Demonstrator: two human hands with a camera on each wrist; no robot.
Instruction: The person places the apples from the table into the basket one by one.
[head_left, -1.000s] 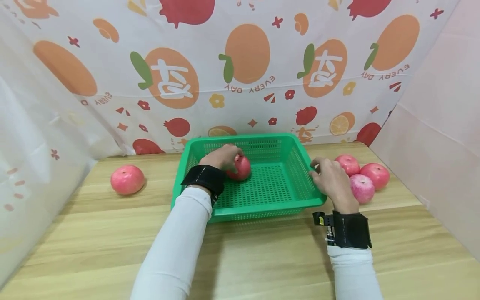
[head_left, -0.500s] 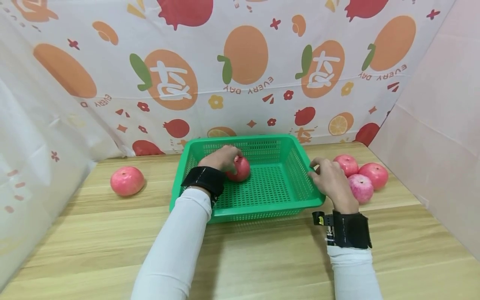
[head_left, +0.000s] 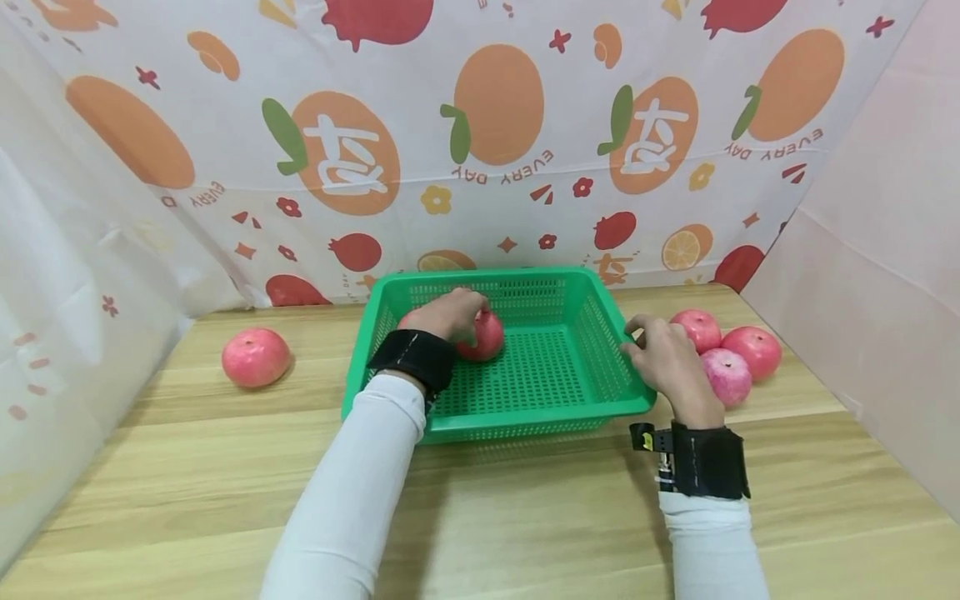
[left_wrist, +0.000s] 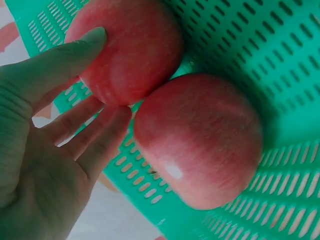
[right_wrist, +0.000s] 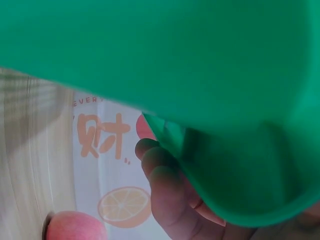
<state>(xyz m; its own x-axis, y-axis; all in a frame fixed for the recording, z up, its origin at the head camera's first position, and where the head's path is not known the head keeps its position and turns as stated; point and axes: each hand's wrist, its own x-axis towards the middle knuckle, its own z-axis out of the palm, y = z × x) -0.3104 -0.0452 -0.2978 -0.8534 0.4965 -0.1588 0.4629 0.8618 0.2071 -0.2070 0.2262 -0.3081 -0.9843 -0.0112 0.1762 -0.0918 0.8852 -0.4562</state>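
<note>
A green plastic basket (head_left: pixel 536 407) with slotted walls stands on the wooden table. Inside it, my left hand (head_left: pixel 450 317) grips a red apple (head_left: pixel 489 337), thumb on one side and fingertips on the other. In the left wrist view this held apple (left_wrist: pixel 135 50) lies against a second apple (left_wrist: pixel 200 142), which the hand mostly hides from the head camera. My right hand (head_left: pixel 663 358) holds the basket's right rim; in the right wrist view its curled fingers (right_wrist: pixel 167 187) are at the rim's edge, partly hidden by the green plastic.
Three apples, two red (head_left: pixel 697 330) (head_left: pixel 752 352) and one paler, streaked pink (head_left: pixel 726 377), cluster on the table right of the basket. Another apple (head_left: pixel 256 357) sits alone at the left. A fruit-printed curtain (head_left: pixel 420 150) hangs close behind the basket.
</note>
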